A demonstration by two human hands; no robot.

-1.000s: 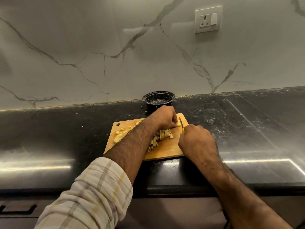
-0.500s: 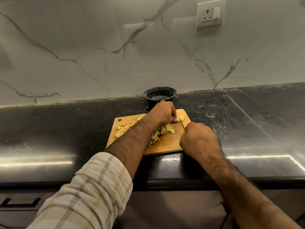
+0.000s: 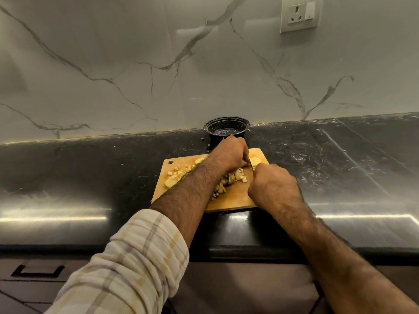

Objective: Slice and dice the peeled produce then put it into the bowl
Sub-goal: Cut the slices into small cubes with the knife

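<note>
Fingers of both hands are curled and busy at the middle of the frame: the left hand bends its fingers down on the uncut piece of produce to hold it, and the right hand is wrapped tight round the handle of a knife, of which only a thin bit of blade shows between the two hands.

From the biggest thing down: the marble wall fills the upper half, with a socket at the upper right. Below it the dark table runs across the whole width. On the table, at the centre, lies the wooden cutting board. Just behind the board, against the wall, stands the black bowl; I see no produce pieces in it. On the board the diced pieces lie in a loose heap under the left forearm, and some bigger slices lie at the left side of the board.

I judge the step in hand is the dicing, well along but not finished. The next move asks for a short, straight cut down just beside the left fingertips, so these must stay tucked back. After that the bigger slices at the left want cutting too, before all goes into the bowl.
</note>
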